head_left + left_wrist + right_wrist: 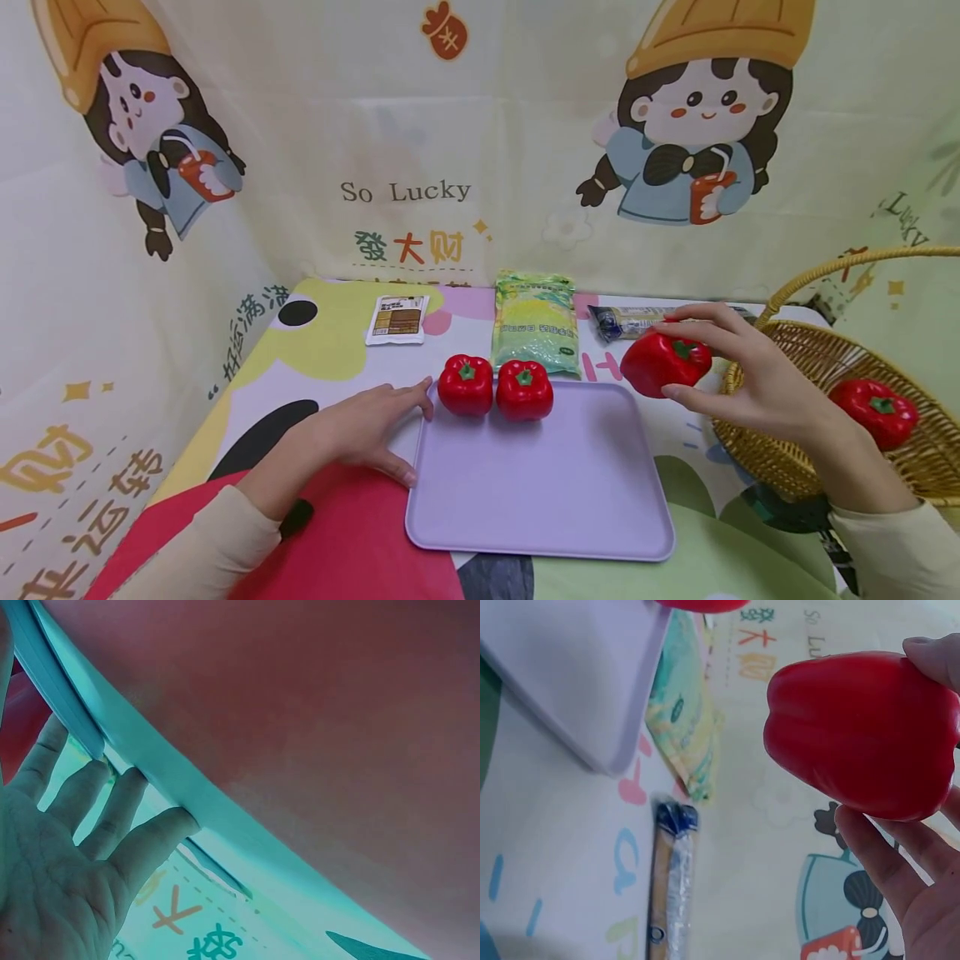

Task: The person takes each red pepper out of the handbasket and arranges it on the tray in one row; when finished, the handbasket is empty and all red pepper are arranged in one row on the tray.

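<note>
My right hand (750,375) grips a red bell pepper (663,364) between thumb and fingers, in the air right of the tray's far corner. The right wrist view shows that pepper (862,735) close up. Two more red peppers, a left one (466,385) and a right one (524,390), stand side by side at the far left of the lilac tray (540,492). My left hand (360,433) touches the tray's left edge with its fingers spread. In the left wrist view the left hand's fingers (120,817) are extended along the edge.
A wicker basket (795,350) with an arched handle stands at the right, holding a red pepper (873,412). Behind the tray lie a small white packet (398,320), a green-yellow bag (535,325) and a long clear-and-blue package (626,322). A printed cloth backdrop rises behind.
</note>
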`<state>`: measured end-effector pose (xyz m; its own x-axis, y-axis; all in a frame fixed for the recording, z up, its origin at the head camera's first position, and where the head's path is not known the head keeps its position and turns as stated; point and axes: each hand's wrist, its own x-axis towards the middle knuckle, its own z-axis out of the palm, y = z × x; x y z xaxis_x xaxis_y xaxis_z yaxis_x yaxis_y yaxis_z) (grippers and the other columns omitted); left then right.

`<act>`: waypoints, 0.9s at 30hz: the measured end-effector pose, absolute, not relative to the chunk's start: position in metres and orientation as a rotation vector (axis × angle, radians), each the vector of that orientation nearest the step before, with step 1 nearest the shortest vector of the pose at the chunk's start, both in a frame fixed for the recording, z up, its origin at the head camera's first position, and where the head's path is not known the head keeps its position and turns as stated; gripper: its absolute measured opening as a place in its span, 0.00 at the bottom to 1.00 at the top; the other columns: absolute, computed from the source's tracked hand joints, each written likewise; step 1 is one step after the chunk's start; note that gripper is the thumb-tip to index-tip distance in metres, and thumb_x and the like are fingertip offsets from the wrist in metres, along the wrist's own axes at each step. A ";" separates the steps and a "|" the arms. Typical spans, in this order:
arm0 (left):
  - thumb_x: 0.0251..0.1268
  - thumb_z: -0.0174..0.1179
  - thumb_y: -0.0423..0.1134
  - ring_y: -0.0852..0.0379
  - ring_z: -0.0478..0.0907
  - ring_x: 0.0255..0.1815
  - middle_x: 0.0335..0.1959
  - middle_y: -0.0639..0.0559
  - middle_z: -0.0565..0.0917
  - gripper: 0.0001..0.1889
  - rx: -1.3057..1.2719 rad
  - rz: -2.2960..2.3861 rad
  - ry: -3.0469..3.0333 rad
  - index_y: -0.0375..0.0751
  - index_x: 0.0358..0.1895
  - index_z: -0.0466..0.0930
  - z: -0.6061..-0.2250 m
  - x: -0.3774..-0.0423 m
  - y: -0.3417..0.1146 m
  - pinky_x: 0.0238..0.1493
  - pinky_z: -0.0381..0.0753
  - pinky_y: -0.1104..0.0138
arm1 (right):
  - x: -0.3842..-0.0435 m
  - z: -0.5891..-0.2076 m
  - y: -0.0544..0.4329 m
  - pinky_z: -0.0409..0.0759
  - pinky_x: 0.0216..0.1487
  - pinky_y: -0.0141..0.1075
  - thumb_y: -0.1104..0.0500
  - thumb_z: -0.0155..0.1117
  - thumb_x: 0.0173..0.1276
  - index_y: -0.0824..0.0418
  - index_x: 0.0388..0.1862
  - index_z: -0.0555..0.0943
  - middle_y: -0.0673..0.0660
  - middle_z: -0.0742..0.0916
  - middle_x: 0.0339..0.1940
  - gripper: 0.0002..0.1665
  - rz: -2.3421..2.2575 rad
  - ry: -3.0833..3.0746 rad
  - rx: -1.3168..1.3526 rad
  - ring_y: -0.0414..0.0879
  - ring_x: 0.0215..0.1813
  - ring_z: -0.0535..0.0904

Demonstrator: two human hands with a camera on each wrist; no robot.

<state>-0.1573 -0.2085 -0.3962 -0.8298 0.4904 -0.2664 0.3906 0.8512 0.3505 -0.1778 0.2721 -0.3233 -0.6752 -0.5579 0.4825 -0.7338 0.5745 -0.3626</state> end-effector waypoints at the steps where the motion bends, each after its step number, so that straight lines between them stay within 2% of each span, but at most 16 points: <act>1: 0.35 0.81 0.67 0.53 0.73 0.61 0.78 0.52 0.65 0.42 0.660 0.406 2.678 0.66 0.59 0.73 -0.396 -0.157 -0.208 0.53 0.80 0.56 | -0.179 -0.324 0.270 0.79 0.46 0.20 0.67 0.88 0.40 0.51 0.68 0.80 0.52 0.78 0.68 0.51 0.783 -2.486 1.071 0.35 0.67 0.68; 12: 0.35 0.81 0.67 0.53 0.73 0.60 0.79 0.52 0.65 0.41 0.661 0.415 2.673 0.66 0.59 0.73 -0.395 -0.156 -0.209 0.53 0.81 0.56 | -0.185 -0.338 0.251 0.85 0.43 0.32 0.60 0.89 0.45 0.46 0.70 0.78 0.52 0.76 0.70 0.50 0.781 -2.536 1.099 0.36 0.69 0.66; 20: 0.34 0.81 0.68 0.54 0.73 0.60 0.79 0.54 0.65 0.42 0.648 0.415 2.678 0.67 0.59 0.73 -0.398 -0.156 -0.210 0.54 0.80 0.56 | -0.191 -0.348 0.242 0.86 0.45 0.34 0.63 0.87 0.48 0.51 0.70 0.77 0.56 0.75 0.72 0.48 0.804 -2.530 1.203 0.39 0.73 0.65; 27: 0.35 0.80 0.68 0.55 0.73 0.60 0.80 0.54 0.63 0.42 0.666 0.400 2.683 0.67 0.59 0.73 -0.396 -0.155 -0.211 0.53 0.80 0.56 | -0.193 -0.356 0.237 0.87 0.44 0.35 0.62 0.87 0.48 0.49 0.70 0.77 0.54 0.75 0.71 0.49 0.795 -2.546 1.220 0.47 0.71 0.68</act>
<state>-0.1554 -0.2106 -0.3963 -0.8296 0.4930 -0.2622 0.3952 0.8501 0.3481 -0.1927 0.2367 -0.3556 -0.6360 -0.6584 0.4026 -0.7705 0.5124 -0.3793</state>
